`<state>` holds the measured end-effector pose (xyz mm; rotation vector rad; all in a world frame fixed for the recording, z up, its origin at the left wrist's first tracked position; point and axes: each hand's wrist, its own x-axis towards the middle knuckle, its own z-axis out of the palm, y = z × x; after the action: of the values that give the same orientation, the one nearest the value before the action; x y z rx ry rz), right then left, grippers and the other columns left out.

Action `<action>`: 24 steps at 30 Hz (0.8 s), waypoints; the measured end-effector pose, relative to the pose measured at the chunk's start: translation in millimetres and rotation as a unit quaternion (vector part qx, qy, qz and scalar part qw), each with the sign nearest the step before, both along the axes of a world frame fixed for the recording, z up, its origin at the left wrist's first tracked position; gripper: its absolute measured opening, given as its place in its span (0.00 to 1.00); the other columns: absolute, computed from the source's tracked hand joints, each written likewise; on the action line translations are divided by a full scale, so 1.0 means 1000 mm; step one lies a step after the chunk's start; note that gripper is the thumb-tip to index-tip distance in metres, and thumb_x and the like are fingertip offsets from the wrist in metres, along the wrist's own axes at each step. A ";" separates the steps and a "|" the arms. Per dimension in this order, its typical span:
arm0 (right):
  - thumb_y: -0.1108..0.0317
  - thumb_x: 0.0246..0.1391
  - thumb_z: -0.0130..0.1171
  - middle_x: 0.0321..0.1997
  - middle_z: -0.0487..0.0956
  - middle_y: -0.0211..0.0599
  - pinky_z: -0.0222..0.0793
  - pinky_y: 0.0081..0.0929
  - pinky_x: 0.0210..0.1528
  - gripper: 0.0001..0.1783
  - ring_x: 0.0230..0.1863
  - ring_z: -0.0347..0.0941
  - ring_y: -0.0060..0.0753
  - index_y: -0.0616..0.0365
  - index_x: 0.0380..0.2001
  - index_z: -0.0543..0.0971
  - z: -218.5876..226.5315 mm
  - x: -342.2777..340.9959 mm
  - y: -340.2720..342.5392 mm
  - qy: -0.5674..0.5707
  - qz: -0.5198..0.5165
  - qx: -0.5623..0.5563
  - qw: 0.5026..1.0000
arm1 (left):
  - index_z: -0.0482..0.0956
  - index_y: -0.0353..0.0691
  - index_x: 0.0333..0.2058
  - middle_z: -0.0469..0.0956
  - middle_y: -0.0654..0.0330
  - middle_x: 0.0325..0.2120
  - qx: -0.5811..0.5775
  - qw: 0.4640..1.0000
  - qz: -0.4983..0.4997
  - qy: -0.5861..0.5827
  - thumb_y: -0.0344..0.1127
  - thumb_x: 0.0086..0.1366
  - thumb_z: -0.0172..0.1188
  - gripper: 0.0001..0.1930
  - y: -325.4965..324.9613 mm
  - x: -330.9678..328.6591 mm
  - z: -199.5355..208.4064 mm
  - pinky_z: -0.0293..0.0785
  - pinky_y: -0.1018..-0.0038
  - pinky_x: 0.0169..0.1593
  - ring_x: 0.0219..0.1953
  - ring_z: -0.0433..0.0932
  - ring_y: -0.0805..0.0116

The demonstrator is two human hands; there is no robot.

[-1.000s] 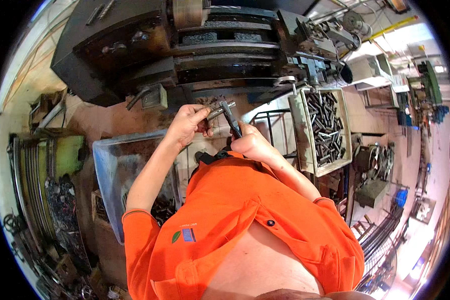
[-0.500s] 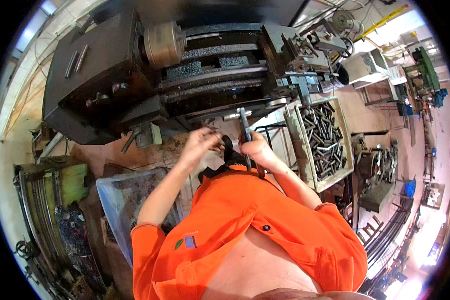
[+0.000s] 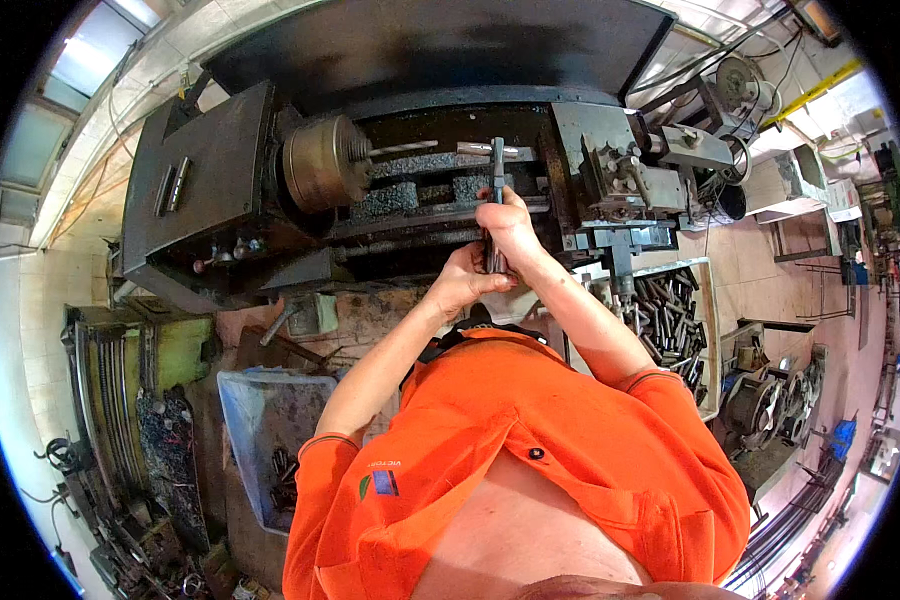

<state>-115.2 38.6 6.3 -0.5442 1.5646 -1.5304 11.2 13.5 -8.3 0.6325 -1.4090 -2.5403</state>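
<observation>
Head view: the right hand is wrapped around a pair of pliers, whose jaws look clamped across a short metal rod that lies crosswise over the far side of the lathe bed, its two ends sticking out left and right. The left hand is curled against the near end of the handles; whether it grips them or only steadies them, I cannot tell. To the left of the rod, a slender bit points right from the chuck, its tip a little apart from the rod. The main hazard, as I judge it, lies there: nothing shows whether the chuck is turning, and if it were, a rod sitting askew in the jaws could catch on the bit and wrench the pliers round. A smooth, round rod is also likely to roll or slip if the handles slacken, dropping among the metal chips on the bed. The right wrist reaches over the near rails, so a lurch could knock the knuckles on an edge. Pushing from the near end with the left hand might also tip the rod out of line.
</observation>
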 end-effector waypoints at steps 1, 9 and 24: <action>0.69 0.34 0.52 0.23 0.66 0.30 0.60 0.22 0.27 0.17 0.26 0.61 0.23 0.65 0.32 0.68 0.008 -0.001 0.000 -0.016 0.005 0.000 1.000 | 0.65 0.32 0.44 0.73 0.60 0.37 0.012 1.000 -0.009 -0.004 0.32 0.43 0.70 0.31 -0.004 -0.003 0.004 0.74 0.76 0.42 0.38 0.75 0.71; 0.66 0.33 0.54 0.22 0.69 0.36 0.62 0.25 0.27 0.19 0.25 0.64 0.27 0.66 0.32 0.68 0.016 -0.004 -0.019 0.090 0.026 0.053 0.994 | 0.69 0.33 0.39 0.75 0.61 0.29 0.027 0.998 0.015 0.061 0.37 0.41 0.70 0.27 -0.012 -0.010 0.007 0.74 0.77 0.36 0.35 0.76 0.72; 0.69 0.36 0.52 0.19 0.67 0.34 0.62 0.27 0.21 0.12 0.19 0.63 0.26 0.63 0.27 0.68 0.015 0.053 -0.066 0.143 0.054 0.130 0.980 | 0.67 0.34 0.29 0.67 0.65 0.22 0.029 0.997 0.063 0.022 0.34 0.40 0.69 0.20 -0.043 0.045 -0.006 0.72 0.78 0.30 0.27 0.73 0.73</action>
<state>-62.5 -27.8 21.2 -0.7083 1.8876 -1.1799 55.7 -29.6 -14.3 0.6491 -1.2456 -2.4878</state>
